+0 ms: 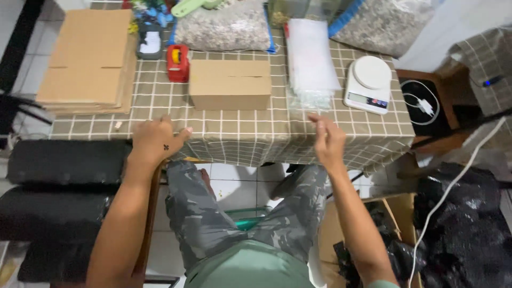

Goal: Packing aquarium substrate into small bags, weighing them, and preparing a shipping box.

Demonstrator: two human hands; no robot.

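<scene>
My left hand point(156, 140) rests palm down on the near edge of the checked tablecloth point(240, 133), fingers spread, holding nothing. My right hand point(326, 140) hovers at the table's near edge with fingers loosely curled, just below a stack of clear plastic bags point(311, 58); whether it pinches anything I cannot tell. A small closed cardboard box point(230, 84) sits between the two hands, farther back. A white kitchen scale point(368, 84) stands to the right of the bags.
Flat cardboard sheets point(88, 58) are stacked at the left. A red tape dispenser point(177, 63) sits by the box. Bags of gravel-like grit point(224, 26) lie at the back. A brown stool with a white charger point(424, 104) stands right; black bags point(464, 224) lie below.
</scene>
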